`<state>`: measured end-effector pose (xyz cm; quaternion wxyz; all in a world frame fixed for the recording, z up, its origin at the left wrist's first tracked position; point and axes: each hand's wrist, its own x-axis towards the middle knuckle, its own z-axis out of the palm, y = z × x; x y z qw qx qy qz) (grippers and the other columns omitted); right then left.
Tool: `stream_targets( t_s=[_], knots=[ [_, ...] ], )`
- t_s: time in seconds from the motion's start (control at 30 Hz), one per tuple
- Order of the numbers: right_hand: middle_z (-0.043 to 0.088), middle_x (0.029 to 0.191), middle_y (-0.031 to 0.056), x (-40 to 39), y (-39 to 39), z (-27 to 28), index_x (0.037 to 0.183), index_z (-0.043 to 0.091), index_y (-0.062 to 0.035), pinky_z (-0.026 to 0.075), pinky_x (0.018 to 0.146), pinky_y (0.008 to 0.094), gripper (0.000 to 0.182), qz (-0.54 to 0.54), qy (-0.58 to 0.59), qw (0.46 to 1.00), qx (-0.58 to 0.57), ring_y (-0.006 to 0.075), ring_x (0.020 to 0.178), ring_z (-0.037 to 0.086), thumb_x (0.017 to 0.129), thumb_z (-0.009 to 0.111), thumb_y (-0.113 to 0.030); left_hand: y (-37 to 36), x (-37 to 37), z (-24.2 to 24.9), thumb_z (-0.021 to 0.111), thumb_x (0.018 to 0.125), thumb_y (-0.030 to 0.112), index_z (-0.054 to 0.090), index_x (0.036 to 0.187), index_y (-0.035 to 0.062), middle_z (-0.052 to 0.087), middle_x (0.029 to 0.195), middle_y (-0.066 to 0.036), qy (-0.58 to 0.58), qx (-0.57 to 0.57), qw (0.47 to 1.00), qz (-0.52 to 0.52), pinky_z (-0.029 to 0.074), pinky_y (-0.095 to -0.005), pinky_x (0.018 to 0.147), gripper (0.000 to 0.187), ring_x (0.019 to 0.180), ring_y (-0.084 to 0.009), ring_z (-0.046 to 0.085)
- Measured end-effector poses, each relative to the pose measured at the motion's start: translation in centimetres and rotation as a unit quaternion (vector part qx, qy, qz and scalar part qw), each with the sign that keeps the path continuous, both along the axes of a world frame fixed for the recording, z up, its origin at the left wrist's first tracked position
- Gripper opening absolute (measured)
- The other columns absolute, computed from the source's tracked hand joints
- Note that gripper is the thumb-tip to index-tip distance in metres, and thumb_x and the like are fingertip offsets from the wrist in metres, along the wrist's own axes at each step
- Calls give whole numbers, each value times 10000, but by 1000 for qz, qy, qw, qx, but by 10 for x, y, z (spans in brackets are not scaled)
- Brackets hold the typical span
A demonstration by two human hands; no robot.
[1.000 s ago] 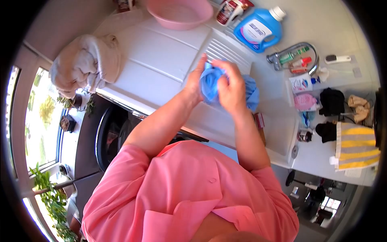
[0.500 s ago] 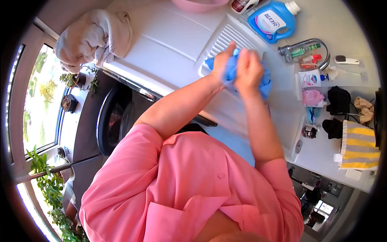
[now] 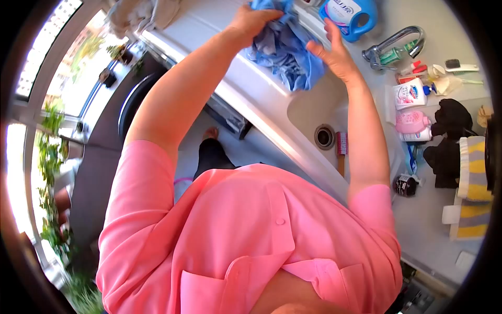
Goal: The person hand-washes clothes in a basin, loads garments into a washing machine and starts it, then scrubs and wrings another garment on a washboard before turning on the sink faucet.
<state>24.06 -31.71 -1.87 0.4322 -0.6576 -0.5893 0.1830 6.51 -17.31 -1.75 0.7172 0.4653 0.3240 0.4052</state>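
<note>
A crumpled wet-looking blue cloth [image 3: 293, 55] lies loosely over the ribbed board and the rim at the top of the view. My left hand [image 3: 256, 20] is closed on its upper left part, with some fingers hidden by the fabric. At the cloth's right edge, my right hand [image 3: 335, 55] has its fingers and thumb spread. Its thumb is beside the cloth; whether they touch is unclear. Below the cloth is the sink basin [image 3: 308, 112], with a round drain [image 3: 324, 136] and a brush [image 3: 341, 149] at its side.
Behind my right hand stands a blue detergent bottle [image 3: 349, 18]. The chrome faucet [image 3: 392, 47] arches at the right. Farther right are a white bottle [image 3: 410, 94], a pink bottle [image 3: 411, 122], a dark jar [image 3: 405, 184] and black cloths [image 3: 444, 162]. A beige towel [image 3: 138, 15] lies upper left.
Both hands were together around the bunched blue cloth. Now they are apart, the cloth is looser and spread wider, and my right hand has let go. The camera view has shifted, showing the drain.
</note>
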Motion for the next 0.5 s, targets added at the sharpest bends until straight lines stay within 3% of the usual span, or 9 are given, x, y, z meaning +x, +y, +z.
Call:
stream_targets(
  t_s=[0.03,0.1,0.13,0.23,0.3,0.33,0.37,0.43,0.5],
  knots=[
    [272,1412,179,8,-1,-20,1390,226,-30,234,1071,406,1023,18,8,1000,-1,328,1323,242,682,662,-626,0,-19,-1,752,721,151,539,1069,-71,613,1021,-182,-8,-30,998,-57,542,-337,738,464,829,-240,647],
    [173,1455,225,15,5,-54,1426,142,-65,192,1090,430,1192,31,-68,992,-105,354,1373,107,554,786,-561,-13,-41,-11,708,766,168,556,1056,-66,621,1019,-178,24,-105,994,37,521,-370,804,402,870,-267,641],
    [256,1426,231,8,6,-61,1397,254,-69,302,1040,410,1051,5,-82,993,-80,349,1327,261,574,813,-409,-18,-52,-24,708,766,168,556,1056,-66,621,1019,-178,27,-107,992,57,521,-370,804,402,870,-267,641],
    [448,1305,222,6,22,-74,1298,421,-43,391,962,389,830,-47,-104,986,-124,336,1198,455,591,797,-264,-50,-80,-44,686,772,265,473,1162,-42,600,1047,-188,5,-134,987,85,510,-458,760,541,881,-300,636],
    [587,1132,198,9,30,-84,1167,535,-15,433,889,377,622,-123,-72,990,-19,327,1040,571,608,755,-175,-103,-83,-21,637,809,347,459,1203,-9,587,1100,-180,-23,-210,970,118,463,-541,814,560,955,-316,616],
    [613,1069,203,6,31,-75,1144,552,-11,422,888,379,562,-109,91,990,15,325,1023,573,631,731,-154,-127,-82,-8,629,801,407,455,1222,28,562,1151,-178,-25,-229,967,109,432,-574,839,592,1027,-323,576],
    [612,1068,192,10,41,-82,1135,550,12,415,886,374,529,-155,95,983,35,302,994,575,655,709,-144,-143,-82,-3,621,793,467,452,1240,65,537,1203,-176,-25,-250,962,110,401,-606,863,624,1099,-330,536],
    [616,979,139,4,39,-56,1078,548,26,411,868,360,423,-48,85,986,134,268,919,565,701,682,-110,-152,-69,-22,616,690,666,313,1370,218,282,1430,-164,-143,-250,957,21,255,-692,938,869,1313,-405,247],
    [576,1042,122,-52,7,-4,1095,525,0,399,886,340,412,19,105,982,155,255,953,546,704,655,-7,-158,-58,-24,598,560,793,140,1438,148,113,1494,-163,-244,-204,948,-17,126,-695,989,1182,1349,-433,98]
  ],
)
